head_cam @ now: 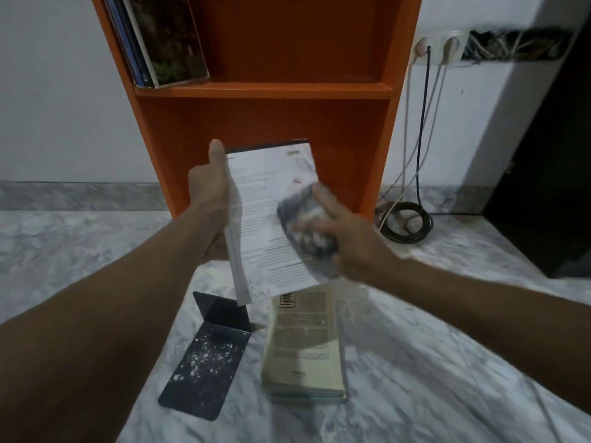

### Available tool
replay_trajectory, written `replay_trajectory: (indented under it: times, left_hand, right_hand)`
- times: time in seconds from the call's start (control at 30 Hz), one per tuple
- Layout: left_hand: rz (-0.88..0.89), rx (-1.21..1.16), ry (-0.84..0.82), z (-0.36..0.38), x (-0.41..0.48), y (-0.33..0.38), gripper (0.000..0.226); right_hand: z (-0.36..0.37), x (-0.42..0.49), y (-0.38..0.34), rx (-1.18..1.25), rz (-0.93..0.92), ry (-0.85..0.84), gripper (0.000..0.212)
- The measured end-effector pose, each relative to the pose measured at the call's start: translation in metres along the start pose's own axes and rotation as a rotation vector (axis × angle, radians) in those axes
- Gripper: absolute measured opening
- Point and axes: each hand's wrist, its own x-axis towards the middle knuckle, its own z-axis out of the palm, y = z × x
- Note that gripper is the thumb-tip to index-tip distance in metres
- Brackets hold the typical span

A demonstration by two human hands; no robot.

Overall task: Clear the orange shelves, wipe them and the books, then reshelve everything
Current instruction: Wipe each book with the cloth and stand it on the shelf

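Left hand [208, 190] grips a white paperback [265, 225] along its spine edge, thumb pointing up beside the cover, and holds it tilted in the air in front of the orange shelves [265, 91]. The right hand [351, 244], blurred, has its fingers curled round a crumpled grey cloth [303, 225] that it presses against the printed cover. On the upper shelf a few thin books [166, 39] lean against the left wall. Below the hands, on the marble floor [447, 362], yellowed books [303, 346] lie stacked flat. Just beside them to the left stands a black bookend [208, 356], its base speckled white. Right of the shelves a dark cable [406, 222] lies coiled by the wall.
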Motion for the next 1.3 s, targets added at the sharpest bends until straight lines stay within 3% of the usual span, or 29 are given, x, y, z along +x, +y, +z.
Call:
replay_trajectory:
  times: [0.07, 0.1, 0.17, 0.23, 0.27, 0.33, 0.4, 0.5, 0.6, 0.7, 0.77, 0.8, 0.9, 0.93, 1.0, 1.1, 1.2, 1.3]
  left_hand:
    - [-0.004, 0.021, 0.051, -0.013, 0.011, -0.004, 0.045]
    - [0.006, 0.038, 0.069, -0.019, 0.015, -0.007, 0.05]
    - [0.017, 0.081, 0.091, -0.028, 0.019, -0.014, 0.055]
    - [0.022, 0.101, 0.08, -0.028, 0.019, -0.019, 0.051]
    - [0.027, 0.107, 0.08, -0.026, 0.016, -0.018, 0.049]
    - [0.025, 0.106, 0.085, -0.019, 0.014, -0.017, 0.05]
    - [0.019, 0.122, 0.061, -0.007, 0.01, -0.015, 0.05]
    - [0.036, 0.102, -0.006, 0.01, 0.0, -0.005, 0.052]
    - [0.043, 0.037, 0.003, 0.013, 0.004, 0.002, 0.051]
    - [0.028, 0.022, 0.045, 0.004, 0.009, 0.003, 0.044]
    - [0.034, 0.053, 0.081, -0.003, 0.009, 0.001, 0.041]
    - [0.03, 0.054, 0.092, -0.006, 0.009, 0.0, 0.04]
    - [0.01, 0.046, 0.136, -0.008, 0.01, 0.0, 0.042]
    - [0.016, 0.064, 0.149, -0.006, 0.009, 0.003, 0.043]
    - [0.01, 0.072, 0.167, 0.003, 0.006, 0.01, 0.044]
    - [-0.041, 0.07, 0.203, 0.018, 0.001, 0.02, 0.049]
    - [-0.071, 0.113, 0.191, 0.031, -0.004, 0.03, 0.046]
    - [-0.051, 0.23, 0.15, 0.035, -0.009, 0.036, 0.043]
  right_hand:
    - [0.017, -0.055, 0.005, 0.062, -0.12, -0.159, 0.052]
    - [0.017, -0.072, 0.009, 0.09, -0.136, -0.319, 0.046]
    - [0.011, -0.086, 0.017, -0.017, -0.104, -0.441, 0.04]
    - [-0.003, -0.067, 0.018, 0.043, 0.078, -0.289, 0.04]
    - [-0.013, -0.047, 0.017, 0.041, 0.15, -0.121, 0.042]
    - [-0.036, 0.0, 0.011, -0.002, 0.194, 0.179, 0.046]
    - [-0.051, 0.041, 0.003, 0.004, 0.18, 0.304, 0.054]
    - [-0.03, 0.058, -0.02, -0.055, 0.106, 0.168, 0.052]
    - [0.031, 0.007, -0.038, -0.195, -0.149, -0.003, 0.044]
    - [0.057, -0.058, -0.046, -0.144, -0.395, -0.338, 0.032]
    - [0.037, -0.074, -0.047, -0.028, -0.273, -0.522, 0.039]
    - [0.026, -0.073, -0.046, 0.028, -0.15, -0.514, 0.043]
    - [-0.011, -0.042, -0.039, 0.159, 0.14, -0.135, 0.044]
    - [-0.022, -0.027, -0.038, 0.156, 0.184, 0.008, 0.045]
    - [-0.034, -0.002, -0.044, 0.117, 0.188, 0.112, 0.05]
    - [-0.013, 0.013, -0.06, 0.082, 0.245, -0.058, 0.065]
    - [0.022, 0.009, -0.063, -0.167, 0.372, -0.187, 0.101]
    - [0.02, 0.013, -0.052, -0.221, 0.418, -0.099, 0.106]
